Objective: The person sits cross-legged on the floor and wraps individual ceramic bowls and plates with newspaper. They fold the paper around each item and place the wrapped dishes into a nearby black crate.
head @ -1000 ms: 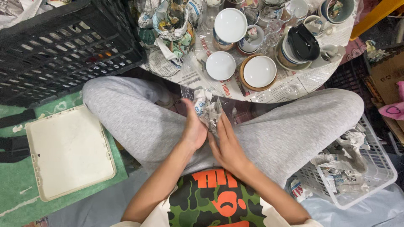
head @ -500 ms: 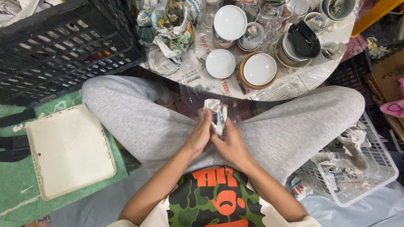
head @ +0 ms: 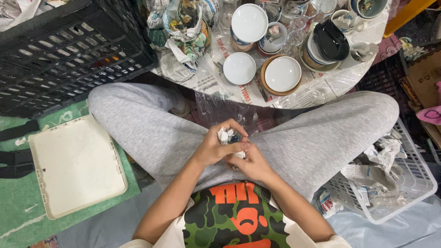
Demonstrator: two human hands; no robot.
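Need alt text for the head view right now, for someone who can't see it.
Seated cross-legged, a person's left hand and right hand squeeze a crumpled paper wad over their lap. Ahead, a round table covered in newspaper holds white bowls and cups; a black crate sits left, a white basket right.

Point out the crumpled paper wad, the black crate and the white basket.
crumpled paper wad (head: 225, 135), head view, white top edge above the fingers
black crate (head: 59, 55), head view, slatted side wall
white basket (head: 425, 183), head view, right rim
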